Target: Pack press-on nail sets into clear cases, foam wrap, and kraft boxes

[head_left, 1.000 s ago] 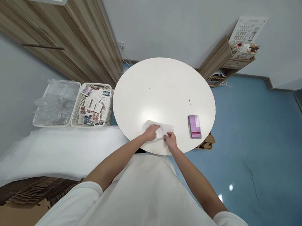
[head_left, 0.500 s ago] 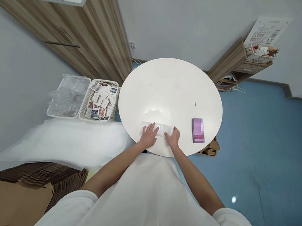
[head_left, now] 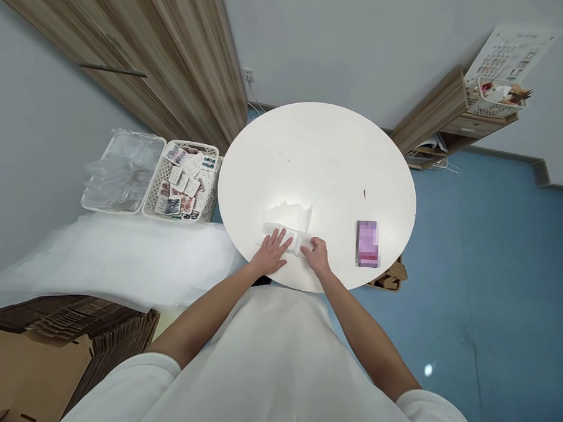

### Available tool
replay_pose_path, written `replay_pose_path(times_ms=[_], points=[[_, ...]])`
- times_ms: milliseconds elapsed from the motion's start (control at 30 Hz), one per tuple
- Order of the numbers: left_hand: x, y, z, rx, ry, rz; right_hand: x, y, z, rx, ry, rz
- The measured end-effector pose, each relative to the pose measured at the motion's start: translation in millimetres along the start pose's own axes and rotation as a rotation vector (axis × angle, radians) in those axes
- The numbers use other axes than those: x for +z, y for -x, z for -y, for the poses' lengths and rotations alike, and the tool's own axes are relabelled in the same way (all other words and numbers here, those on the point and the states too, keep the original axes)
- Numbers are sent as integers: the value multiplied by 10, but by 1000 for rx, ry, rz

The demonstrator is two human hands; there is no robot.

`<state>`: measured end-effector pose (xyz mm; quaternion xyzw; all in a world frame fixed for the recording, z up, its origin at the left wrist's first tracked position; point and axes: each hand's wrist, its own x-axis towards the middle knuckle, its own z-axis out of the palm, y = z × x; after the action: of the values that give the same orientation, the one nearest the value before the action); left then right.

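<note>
A flat strip of thin white wrapping sheet (head_left: 296, 241) lies near the front edge of the round white table (head_left: 330, 157). My left hand (head_left: 270, 254) rests on its left part with the fingers spread flat. At the strip's right end, my right hand (head_left: 316, 255) pinches the sheet between thumb and fingers, the end partly folded over. Whether anything is wrapped inside cannot be made out. To the right of my right hand lies a purple packet (head_left: 367, 244), blurred by pixelation.
Left of the table, a white basket (head_left: 212, 198) holds cards with small coloured pieces; beside it a tray (head_left: 87, 197) holds clear plastic bags. Nearer stand white sheets (head_left: 167, 256) and stacked flat cardboard (head_left: 27, 374). A wooden cabinet (head_left: 176, 57) rises behind the baskets.
My right hand has moved slightly left, bringing the strip's right end inward, so the strip looks shorter. My left hand has stayed flat on it, shifted slightly left with the view.
</note>
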<state>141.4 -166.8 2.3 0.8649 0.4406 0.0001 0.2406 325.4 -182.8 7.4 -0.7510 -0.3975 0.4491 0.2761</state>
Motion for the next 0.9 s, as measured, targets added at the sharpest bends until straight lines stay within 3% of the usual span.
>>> replay_pose_path(times_ms=[67,233,333,467,633,833,900], points=[[-32,-25,24,34,28,-20,36,52,8,8,-90,-15],[10,36,-45,18,31,-66,138,57,68,198,-378,-37],[39,119,-107,-24,60,-69,171,15,120,158,-387,16],[-30,171,-147,-75,125,-85,221,-30,197,25,-225,185],[-142,127,-143,-5,113,-83,243,-114,226,-119,16,262],[-125,156,-41,-2,118,-24,254,-34,135,-303,355,155],[-98,231,-12,-101,166,-66,302,39,96,-312,412,114]])
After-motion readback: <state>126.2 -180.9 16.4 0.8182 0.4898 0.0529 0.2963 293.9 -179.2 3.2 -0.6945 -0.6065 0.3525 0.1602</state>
